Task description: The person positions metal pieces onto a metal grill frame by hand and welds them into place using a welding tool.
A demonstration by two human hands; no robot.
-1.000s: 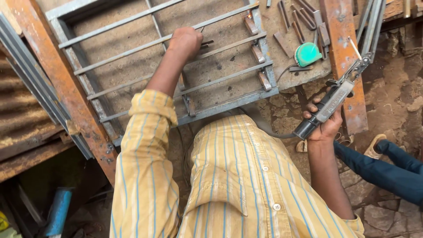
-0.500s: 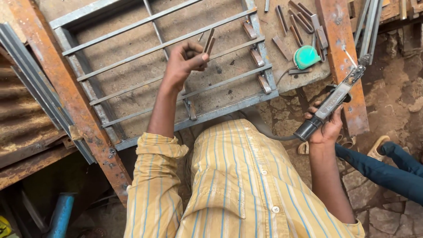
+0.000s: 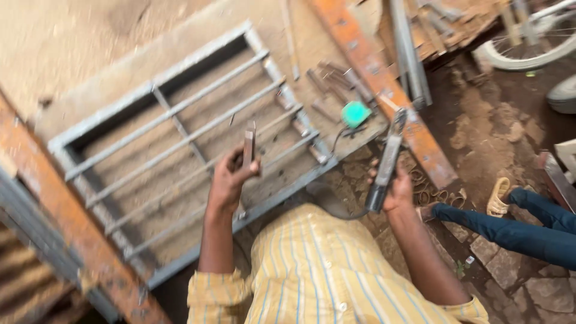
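Over the near edge of the grille: two bare hands of one person in a yellow striped shirt [image 3: 324, 270], raised above the work.
Left hand [image 3: 231, 183]: closed around a short flat metal piece [image 3: 249, 144], held upright, clear of the bars.
Right hand [image 3: 396, 192]: wrapped around the dark handle of a welding electrode holder [image 3: 387, 162], tip pointing away, cable trailing back towards the body.
Metal window grille [image 3: 180, 144]: grey frame with long parallel bars and a cross member, lying flat on the sandy ground; the view is blurred, so welds cannot be read.
Right edge of the grille: loose short metal pieces [image 3: 327, 78] in a scatter; a teal tape measure [image 3: 356, 113] just beside them.
Far right corner: a rusty orange beam [image 3: 384, 90] running diagonally; grey metal sections beside it.
Left edge: another rusty beam [image 3: 72, 234].
Right margin: another person's blue-trousered leg [image 3: 510, 231] and sandal [image 3: 498, 197].
Progress, as judged: frame and bars look assembled; the held piece is not yet placed, and several loose pieces remain.
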